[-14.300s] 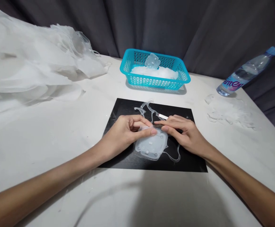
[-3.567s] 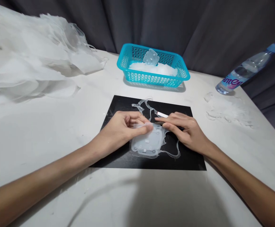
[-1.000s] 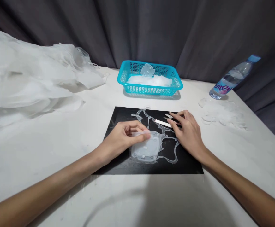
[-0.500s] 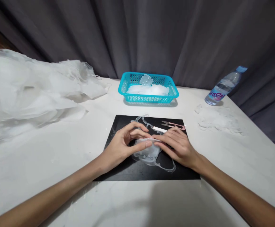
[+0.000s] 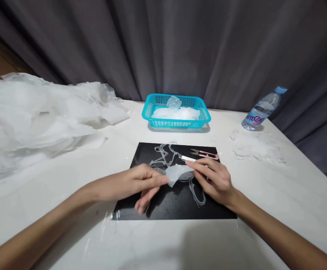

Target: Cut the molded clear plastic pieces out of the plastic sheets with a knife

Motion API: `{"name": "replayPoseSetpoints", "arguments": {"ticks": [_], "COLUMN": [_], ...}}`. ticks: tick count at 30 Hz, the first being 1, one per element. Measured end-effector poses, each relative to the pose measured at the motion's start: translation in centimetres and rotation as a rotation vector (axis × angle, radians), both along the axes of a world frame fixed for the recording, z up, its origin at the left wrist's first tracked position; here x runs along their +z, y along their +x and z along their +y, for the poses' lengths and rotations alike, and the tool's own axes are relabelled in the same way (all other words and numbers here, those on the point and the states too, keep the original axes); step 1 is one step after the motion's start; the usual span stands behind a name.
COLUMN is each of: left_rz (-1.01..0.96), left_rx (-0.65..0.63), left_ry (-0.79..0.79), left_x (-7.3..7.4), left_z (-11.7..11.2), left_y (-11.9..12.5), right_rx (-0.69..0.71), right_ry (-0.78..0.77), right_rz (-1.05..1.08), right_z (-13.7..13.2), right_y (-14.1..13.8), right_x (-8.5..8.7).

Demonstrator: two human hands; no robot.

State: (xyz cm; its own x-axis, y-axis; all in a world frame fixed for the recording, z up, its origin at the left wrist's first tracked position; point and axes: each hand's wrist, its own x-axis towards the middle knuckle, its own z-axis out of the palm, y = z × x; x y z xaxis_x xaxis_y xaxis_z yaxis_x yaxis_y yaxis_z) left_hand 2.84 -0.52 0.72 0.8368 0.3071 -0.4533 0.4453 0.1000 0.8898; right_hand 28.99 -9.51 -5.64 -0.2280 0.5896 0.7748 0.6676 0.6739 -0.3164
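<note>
A thin, whitish translucent sheet piece (image 5: pixel 177 173) is held between my hands over a black mat (image 5: pixel 174 206). My left hand (image 5: pixel 148 183) pinches its left end between thumb and index finger, the other fingers curled below. On its right end, the fingertips of my right hand (image 5: pixel 212 178) are closed. The white stick-like handle of a tool (image 5: pixel 187 158) runs under my right hand; whether that hand grips it too I cannot tell. Narrow clear trimmings (image 5: pixel 163 153) lie on the mat behind the piece, and a looped strip (image 5: pixel 198 197) hangs at its right.
Pink-handled thread snips (image 5: pixel 205 154) lie at the mat's back right. Behind stands a turquoise basket (image 5: pixel 176 123) holding white pieces. A large heap of white sheets (image 5: pixel 47 116) fills the left. At right are a water bottle (image 5: pixel 261 110) and a pile of clear scraps (image 5: pixel 260 146).
My left hand has moved left and turned over, drawing the sheet piece's left end outward and folding it up. My right hand has stayed nearly in place. The view has tilted up slightly.
</note>
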Motion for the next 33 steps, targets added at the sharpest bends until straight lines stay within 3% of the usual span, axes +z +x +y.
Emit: {"name": "replayPoseSetpoints", "arguments": {"ticks": [2, 4, 9, 12, 17, 20, 26, 30, 32, 33], "left_rz": [0.032, 0.008, -0.184, -0.277, -0.271, -0.279, -0.292, -0.277, -0.204, -0.147], "left_rx": [-0.046, 0.005, 0.361, 0.533, 0.496, 0.514, 0.522, 0.662, 0.689, 0.64], "left_ry": [0.043, 0.143, 0.454, 0.555, 0.652, 0.741, 0.775, 0.83, 0.779, 0.72], "left_x": [0.1, -0.2, -2.1, -2.9, -3.4, -3.5, -3.2, -2.4, -2.1, -2.0], "left_z": [0.1, 0.1, -0.5, -1.3, -2.4, -2.6, -2.8, -2.0, -1.0, -0.4], "left_y": [0.0, 0.3, 1.5, 2.2, 2.4, 2.3, 2.3, 1.9, 1.4, 1.1], "right_rx": [0.034, 0.055, 0.087, 0.131, 0.19, 0.209, 0.216, 0.184, 0.174, 0.171], "right_ry": [-0.101, -0.237, -0.503, -0.601, -0.78, -0.798, -0.772, -0.778, -0.756, -0.742], "right_rz": [0.098, 0.197, 0.34, 0.407, 0.571, 0.601, 0.581, 0.573, 0.578, 0.58], "right_z": [0.0, -0.2, -0.4, -0.3, -0.1, -0.1, -0.2, -0.1, 0.0, 0.0], "right_y": [-0.3, -0.8, -1.4, -1.3, -1.1, -1.0, -0.9, -0.8, -0.8, -0.8], "right_x": [0.1, 0.4, 1.0, 1.1, 1.1, 1.1, 1.1, 0.9, 0.6, 0.5]}}
